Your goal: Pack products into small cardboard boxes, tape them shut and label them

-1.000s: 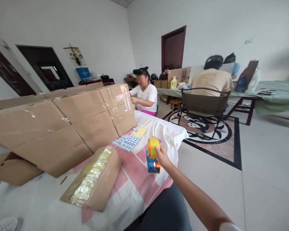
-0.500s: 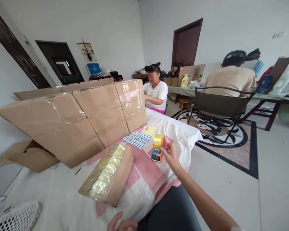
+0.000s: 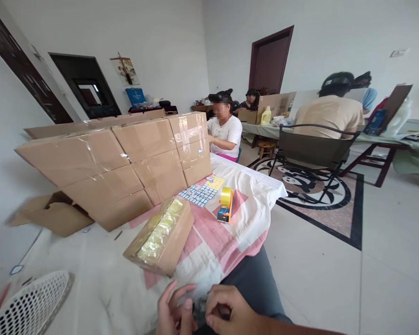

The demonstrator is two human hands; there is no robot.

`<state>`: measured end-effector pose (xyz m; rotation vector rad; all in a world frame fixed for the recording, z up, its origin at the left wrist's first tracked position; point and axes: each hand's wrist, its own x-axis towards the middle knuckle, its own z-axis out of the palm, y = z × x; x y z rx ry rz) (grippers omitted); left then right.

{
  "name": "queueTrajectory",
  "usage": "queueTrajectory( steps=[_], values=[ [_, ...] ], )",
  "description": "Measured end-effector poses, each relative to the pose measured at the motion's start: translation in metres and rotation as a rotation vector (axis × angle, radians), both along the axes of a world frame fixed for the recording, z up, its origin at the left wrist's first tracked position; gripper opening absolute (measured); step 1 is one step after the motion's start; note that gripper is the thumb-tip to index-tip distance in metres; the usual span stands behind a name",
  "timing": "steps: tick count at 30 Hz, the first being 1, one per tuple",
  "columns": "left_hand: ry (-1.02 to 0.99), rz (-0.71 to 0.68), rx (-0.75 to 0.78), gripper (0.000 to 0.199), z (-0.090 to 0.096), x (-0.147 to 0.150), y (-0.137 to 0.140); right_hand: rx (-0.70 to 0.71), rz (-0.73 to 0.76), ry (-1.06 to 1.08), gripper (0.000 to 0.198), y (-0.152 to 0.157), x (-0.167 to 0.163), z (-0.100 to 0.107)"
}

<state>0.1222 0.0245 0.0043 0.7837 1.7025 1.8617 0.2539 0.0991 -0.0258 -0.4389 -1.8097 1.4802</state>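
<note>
A white perforated basket at lower left; farther back, a yellow bottle on a cloth-covered counter and a dark chair

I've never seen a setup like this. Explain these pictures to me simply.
No machine here: a person works bare-handed. Every picture comes from one camera worn on that person's head, looking forward and down. At the bottom, the left hand and right hand are close together; something dark between them is too unclear to name or call held. Beyond them, a box with shiny tape along its top lies on a cloth. Farther off is a tape dispenser, touched by neither hand. A cardboard wall stands behind.
</note>
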Motion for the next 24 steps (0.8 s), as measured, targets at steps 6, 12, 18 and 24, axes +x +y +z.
queueTrajectory(
  steps=[6, 12, 18, 24],
  values=[
    [-0.001, 0.043, 0.022, 0.059, 0.023, 0.002, -0.014, 0.014, -0.123, 0.031, 0.022, -0.007, -0.011, 0.030],
    [-0.098, 0.102, -0.078, 0.056, 0.010, -0.024, -0.026, 0.101, -0.135, 0.199, 0.016, 0.005, -0.005, 0.054],
    [0.673, 0.480, -0.132, 0.036, 0.023, -0.072, -0.020, 0.257, -0.121, 0.255, 0.006, 0.057, 0.017, 0.110],
    [1.137, 0.230, -0.314, 0.068, 0.057, -0.106, 0.043, 0.347, 0.241, 0.065, 0.014, 0.119, -0.019, 0.176]
  ],
)
